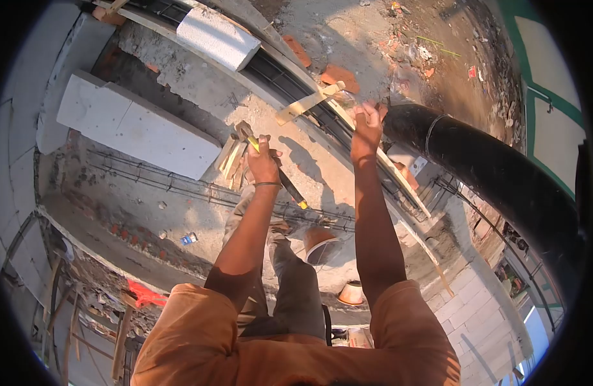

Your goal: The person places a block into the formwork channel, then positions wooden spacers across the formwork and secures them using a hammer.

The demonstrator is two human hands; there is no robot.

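Observation:
My left hand [264, 166] is closed round the middle of a hammer [292, 188] with a black and yellow handle. The hammer's metal head points up and away from me. My right hand [366, 134] is raised over the long wooden form board [399, 177], its fingers bent together in a pinch. What they hold, if anything, is too small to make out. Just left of that hand, a short wooden strip [309, 103] lies across the narrow channel, which has steel rebar [274, 76] inside it. Short wooden pieces [231, 159] lie beside my left hand.
A white block [218, 37] rests across the channel, and larger white blocks [139, 122] lie at the left. A thick black pipe [489, 157] runs down the right side. Tied rebar [161, 177] crosses near my legs. A bucket [321, 244] and a smaller pail [351, 294] stand below.

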